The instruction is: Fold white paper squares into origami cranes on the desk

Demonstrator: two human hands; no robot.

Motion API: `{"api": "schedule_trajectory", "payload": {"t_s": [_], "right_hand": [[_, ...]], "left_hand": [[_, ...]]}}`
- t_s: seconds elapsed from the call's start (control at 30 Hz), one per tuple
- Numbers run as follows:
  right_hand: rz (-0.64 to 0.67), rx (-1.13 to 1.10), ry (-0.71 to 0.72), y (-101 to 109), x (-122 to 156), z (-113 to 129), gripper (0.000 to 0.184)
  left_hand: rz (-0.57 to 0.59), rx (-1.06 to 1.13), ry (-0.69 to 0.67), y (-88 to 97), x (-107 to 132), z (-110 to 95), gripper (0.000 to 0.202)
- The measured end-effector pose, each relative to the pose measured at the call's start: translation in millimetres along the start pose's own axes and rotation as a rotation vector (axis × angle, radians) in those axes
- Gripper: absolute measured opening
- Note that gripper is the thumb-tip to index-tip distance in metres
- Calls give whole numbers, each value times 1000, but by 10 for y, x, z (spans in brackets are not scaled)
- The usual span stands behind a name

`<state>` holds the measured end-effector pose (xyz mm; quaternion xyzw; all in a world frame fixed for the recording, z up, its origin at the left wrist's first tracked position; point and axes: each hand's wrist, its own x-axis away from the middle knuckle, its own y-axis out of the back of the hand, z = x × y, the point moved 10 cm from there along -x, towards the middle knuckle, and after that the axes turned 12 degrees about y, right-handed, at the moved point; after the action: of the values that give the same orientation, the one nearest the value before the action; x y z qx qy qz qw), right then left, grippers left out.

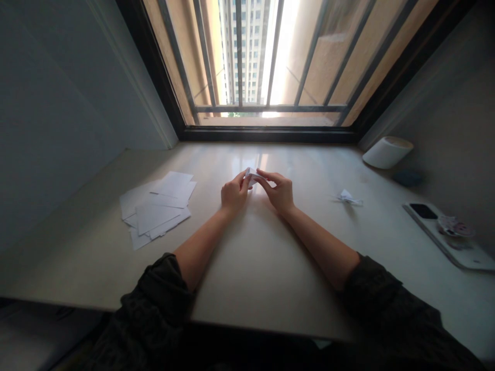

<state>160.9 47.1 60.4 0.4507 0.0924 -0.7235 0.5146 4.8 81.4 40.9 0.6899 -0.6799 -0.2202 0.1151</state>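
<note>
My left hand (233,192) and my right hand (279,190) meet over the middle of a pale table (255,257), just in front of a barred window. Both pinch a small folded piece of white paper (252,175) between thumb and fingertips, held a little above the tabletop. The paper is mostly hidden by my fingers. Dark sleeves are pushed up to both elbows.
A loose pile of white paper sheets (157,207) lies to the left. A small folded paper figure (348,197) sits to the right. Farther right are a white roll (386,152), a dark small object (408,178) and a phone (448,234) with a sticker on it.
</note>
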Motion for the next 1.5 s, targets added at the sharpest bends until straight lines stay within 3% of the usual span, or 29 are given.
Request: {"api": "schedule_trajectory", "payload": {"t_s": [0.53,0.67,0.9,1.1,1.33,1.5], "right_hand": [[60,-142,-12,-117,-4,3,28],[85,-202,-8,-140,-10,25,38],[47,-257,-76,-136,1,-71,33],[86,-284,-22,-188,-4,0,35],[45,-363,-168,-203,32,-161,37],[63,-376,-180,-224,36,-168,41]], "left_hand": [[37,178,73,-8,-17,74,35],[57,268,92,-41,-51,127,34],[147,459,123,-169,-138,218,29],[124,464,122,-139,-188,242,29],[158,415,63,-191,-123,194,32],[117,331,72,-141,-91,180,30]]}}
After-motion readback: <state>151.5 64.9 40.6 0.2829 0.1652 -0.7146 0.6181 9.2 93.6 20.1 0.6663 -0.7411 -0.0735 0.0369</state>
